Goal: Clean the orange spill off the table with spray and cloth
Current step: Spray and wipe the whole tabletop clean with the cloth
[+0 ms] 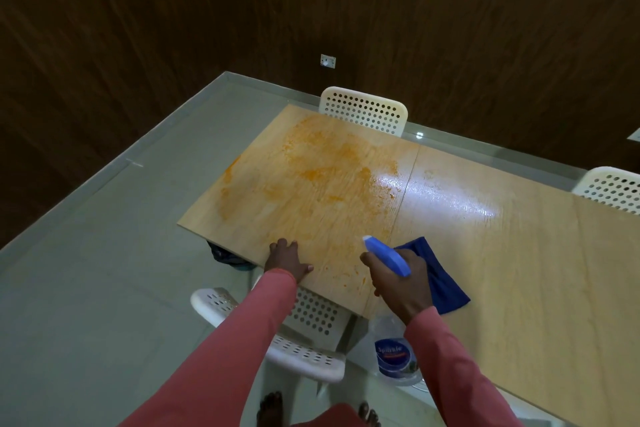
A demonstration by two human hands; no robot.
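**Spray bottle aimed at the orange smear, cloth waiting to the right**

Bare feet (273, 407) and two pink sleeves (221, 350) fill the bottom of the view, nearest the camera. Just beyond them a white perforated chair (277, 333) is tucked under the near edge of the counter (519, 270).

On the left, the left hand (287, 262) rests on the counter's near edge, fingers laid loosely over the wood and gripping nothing. Ahead of it and spreading toward the far left corner lies the orange spill (311, 177), a broad, patchy film with thinner speckles trailing back toward the near edge between the two hands.

Right of that, the right hand (398, 282) is curled round the neck of the spray bottle (388, 255), a finger at the trigger. Its blue head points forward and to the left, straight over the stain; the clear body with its blue label hangs below the counter edge. The spill thus lies ahead and left of the nozzle, with the thickest patch well beyond the nearest speckles, so a spray should probably start close and work outward.

Further right, the blue cloth (440, 277) lies flat on the counter, partly hidden behind the right hand and just beside it. That hand is the nearer one for picking it up, though it must first put down the bottle.

Two more white chairs (363, 111) stand along the far side.
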